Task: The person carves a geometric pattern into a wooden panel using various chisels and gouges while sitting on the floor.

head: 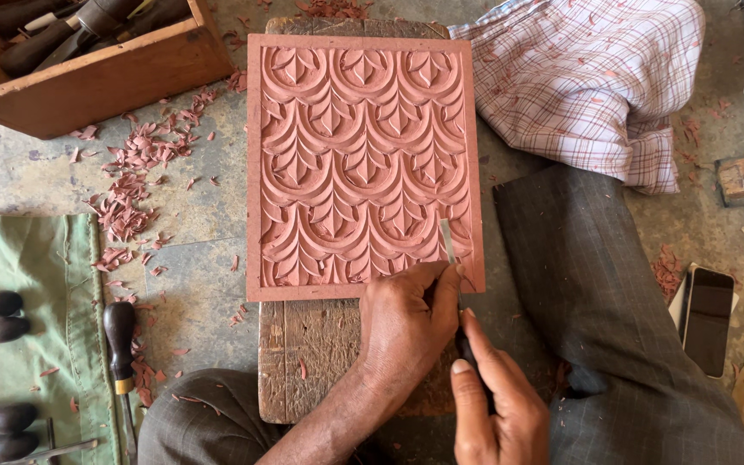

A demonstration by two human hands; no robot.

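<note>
The person's left hand (402,331) is curled around the shaft of a narrow steel chisel (449,244), fingers pinching it low, while the right hand (492,400) is wrapped shut on the dark handle behind it. The blade tip rests on the near right corner of the carved pink panel (363,164), close to the raised border.

The cut sits so near the frame that a slip could likely nick the border or tear a finished leaf ridge; a sideways skid could also bring the edge toward the guiding fingers. The panel lies loose on a worn wooden block (316,353), so a hard push might shift it.

Around it is a rough stone floor strewn with pink shavings (135,185). A wooden tool box (96,77) stands far left, a green cloth (27,275) with dark-handled tools near left, a checked cloth (596,77) far right, and a phone (706,319) on the right.
</note>
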